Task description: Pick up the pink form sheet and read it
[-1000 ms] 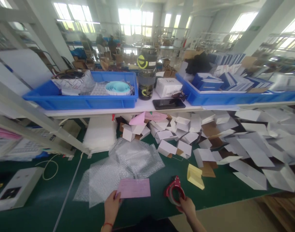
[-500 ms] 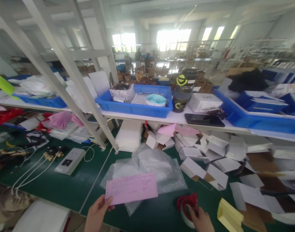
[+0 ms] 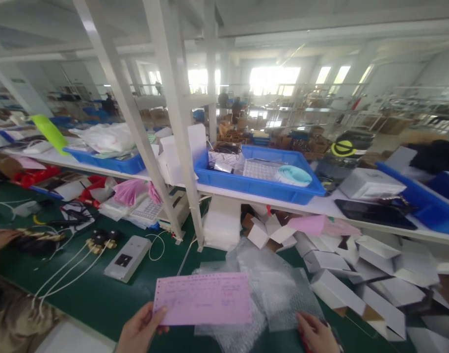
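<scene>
My left hand [image 3: 141, 326] grips the left end of a pink paper slip [image 3: 204, 299], which has punched edges and handwriting on it. Beneath the slip, clear bubble wrap [image 3: 283, 294] lies in overlapping sheets on the green tabletop. At the lower right, my right hand [image 3: 316, 333] has its fingers curled by the near edge of the wrap. Red parts of a tape roll [image 3: 305, 345] show under that hand; most of the roll is hidden by the hand and the frame edge.
White cartons [image 3: 338, 294] are heaped on the right. A shelf above carries a blue tray [image 3: 253, 184] and a black phone [image 3: 375, 213]. A grey metal box [image 3: 127, 259] and wired brass fittings [image 3: 101, 240] lie on the left. A co-worker's hand [image 3: 1, 240] is at far left.
The view has turned left, so the bench items sit farther right. The pink slip is closer and more level. My right hand, earlier at the red tape roll, is now nearer the bubble wrap.
</scene>
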A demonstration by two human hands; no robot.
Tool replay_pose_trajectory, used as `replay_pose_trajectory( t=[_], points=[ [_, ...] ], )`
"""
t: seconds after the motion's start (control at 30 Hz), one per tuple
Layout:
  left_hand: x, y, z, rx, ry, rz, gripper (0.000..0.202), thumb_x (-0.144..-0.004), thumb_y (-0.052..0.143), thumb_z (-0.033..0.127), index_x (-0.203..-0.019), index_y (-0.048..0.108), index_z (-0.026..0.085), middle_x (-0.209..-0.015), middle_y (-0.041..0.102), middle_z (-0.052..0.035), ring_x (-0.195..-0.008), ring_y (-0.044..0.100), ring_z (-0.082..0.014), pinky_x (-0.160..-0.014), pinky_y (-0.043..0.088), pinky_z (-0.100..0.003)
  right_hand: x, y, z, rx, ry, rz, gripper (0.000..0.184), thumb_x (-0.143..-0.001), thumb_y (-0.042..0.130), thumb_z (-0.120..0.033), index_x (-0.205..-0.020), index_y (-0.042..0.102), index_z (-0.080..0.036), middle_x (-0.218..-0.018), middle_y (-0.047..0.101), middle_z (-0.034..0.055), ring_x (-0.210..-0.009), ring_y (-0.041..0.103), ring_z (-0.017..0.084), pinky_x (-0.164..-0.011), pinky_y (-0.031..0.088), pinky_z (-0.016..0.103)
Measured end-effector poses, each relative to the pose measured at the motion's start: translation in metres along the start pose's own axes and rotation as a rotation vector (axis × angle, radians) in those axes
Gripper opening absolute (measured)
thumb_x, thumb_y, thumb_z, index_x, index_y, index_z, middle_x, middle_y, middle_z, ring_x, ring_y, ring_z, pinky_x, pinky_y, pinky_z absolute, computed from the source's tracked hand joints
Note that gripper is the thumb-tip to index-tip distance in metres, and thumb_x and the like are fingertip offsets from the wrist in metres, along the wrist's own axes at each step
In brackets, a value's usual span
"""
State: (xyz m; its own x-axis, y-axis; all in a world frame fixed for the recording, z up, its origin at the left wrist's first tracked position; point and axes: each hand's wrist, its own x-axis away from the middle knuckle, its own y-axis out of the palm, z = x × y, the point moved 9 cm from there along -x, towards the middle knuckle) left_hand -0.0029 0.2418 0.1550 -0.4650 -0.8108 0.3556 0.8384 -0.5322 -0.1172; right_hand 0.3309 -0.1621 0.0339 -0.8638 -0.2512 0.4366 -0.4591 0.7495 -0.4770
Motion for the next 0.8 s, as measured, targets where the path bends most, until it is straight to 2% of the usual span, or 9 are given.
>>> replay_pose_trajectory(
  t=[0.03, 0.07, 0.13, 0.23, 0.3, 0.4, 0.53, 0.67, 0.8],
  points=[
    [-0.01, -0.011, 0.006, -0.001, -0.003, -0.01, 0.073, -0.054, 0.088, 0.075, -0.094, 0.08, 0.015, -0.081, 0.075, -0.0068, -0.069, 0.064, -0.0238, -0.065, 0.056, -0.029, 0.012, 0.028, -0.025, -0.139, -0.032, -0.079, 0.072, -0.069, 0.057, -0.083, -0.099, 0.076, -0.02, -0.103, 0.072, 0.0154, -0.096, 0.069, 0.038, -0.073, 0.06, 0.038],
    [-0.02, -0.021, 0.012, -0.003, -0.009, -0.022, 0.073, -0.054, 0.088, 0.075, -0.094, 0.08, 0.014, -0.08, 0.075, -0.0065, -0.069, 0.064, -0.024, -0.065, 0.056, -0.03, 0.025, 0.055, -0.053, -0.259, -0.079, -0.142, 0.077, -0.076, 0.054, -0.086, -0.111, 0.077, -0.021, -0.112, 0.071, 0.0135, -0.103, 0.067, 0.036, -0.075, 0.058, 0.035],
    [-0.039, -0.042, 0.021, -0.002, -0.024, -0.045, 0.074, -0.054, 0.089, 0.074, -0.096, 0.079, 0.014, -0.079, 0.074, -0.006, -0.068, 0.063, -0.0235, -0.065, 0.056, -0.031, 0.053, 0.109, -0.111, -0.428, -0.18, -0.258, 0.076, -0.083, 0.062, -0.087, -0.112, 0.079, -0.019, -0.109, 0.07, 0.0139, -0.096, 0.065, 0.034, -0.069, 0.053, 0.032],
    [-0.064, -0.075, 0.028, 0.023, -0.049, -0.048, 0.082, -0.052, 0.091, 0.073, -0.105, 0.078, 0.012, -0.085, 0.075, -0.0061, -0.07, 0.062, -0.0222, -0.065, 0.057, -0.029, 0.086, 0.172, -0.181, -0.574, -0.298, -0.39, 0.067, -0.085, 0.075, -0.083, -0.082, 0.077, -0.016, -0.079, 0.065, 0.0104, -0.073, 0.057, 0.027, -0.061, 0.043, 0.028],
    [-0.078, -0.095, 0.03, 0.027, -0.056, -0.052, 0.084, -0.052, 0.091, 0.073, -0.109, 0.077, 0.012, -0.093, 0.076, -0.007, -0.073, 0.062, -0.0215, -0.065, 0.057, -0.028, 0.098, 0.199, -0.21, -0.632, -0.341, -0.433, 0.066, -0.087, 0.081, -0.076, -0.064, 0.067, -0.016, -0.065, 0.055, 0.0053, -0.063, 0.048, 0.021, -0.059, 0.037, 0.026],
    [-0.089, -0.118, 0.032, 0.046, -0.054, -0.069, 0.079, -0.054, 0.092, 0.07, -0.106, 0.078, 0.012, -0.093, 0.076, -0.007, -0.075, 0.061, -0.0206, -0.065, 0.056, -0.026, 0.103, 0.225, -0.23, -0.703, -0.352, -0.447, 0.064, -0.084, 0.089, -0.068, -0.058, 0.064, -0.015, -0.059, 0.048, 0.0018, -0.059, 0.04, 0.018, -0.056, 0.03, 0.025],
    [-0.086, -0.137, 0.033, 0.134, -0.089, -0.054, 0.073, -0.05, 0.095, 0.069, -0.099, 0.08, 0.017, -0.089, 0.075, -0.005, -0.077, 0.061, -0.0217, -0.064, 0.055, -0.024, 0.101, 0.244, -0.235, -0.792, -0.334, -0.449, 0.058, -0.081, 0.095, -0.063, -0.06, 0.068, -0.015, -0.059, 0.045, 0.0007, -0.058, 0.035, 0.017, -0.054, 0.026, 0.024],
    [-0.072, -0.151, 0.034, 0.182, -0.082, -0.015, 0.064, -0.05, 0.095, 0.067, -0.092, 0.082, 0.021, -0.085, 0.075, -0.0032, -0.074, 0.061, -0.0223, -0.062, 0.056, -0.025, 0.101, 0.26, -0.238, -0.863, -0.3, -0.495, 0.054, -0.079, 0.099, -0.058, -0.063, 0.071, -0.015, -0.063, 0.048, 0.0021, -0.059, 0.037, 0.017, -0.055, 0.03, 0.022],
    [-0.059, -0.17, 0.035, 0.204, -0.069, 0.041, 0.066, -0.05, 0.094, 0.069, -0.09, 0.082, 0.018, -0.091, 0.077, -0.0074, -0.076, 0.064, -0.0252, -0.062, 0.058, -0.028, 0.105, 0.279, -0.247, -0.915, -0.27, -0.565, 0.051, -0.078, 0.102, -0.056, -0.065, 0.073, -0.015, -0.065, 0.053, 0.0039, -0.061, 0.04, 0.017, -0.056, 0.035, 0.021]
  ],
)
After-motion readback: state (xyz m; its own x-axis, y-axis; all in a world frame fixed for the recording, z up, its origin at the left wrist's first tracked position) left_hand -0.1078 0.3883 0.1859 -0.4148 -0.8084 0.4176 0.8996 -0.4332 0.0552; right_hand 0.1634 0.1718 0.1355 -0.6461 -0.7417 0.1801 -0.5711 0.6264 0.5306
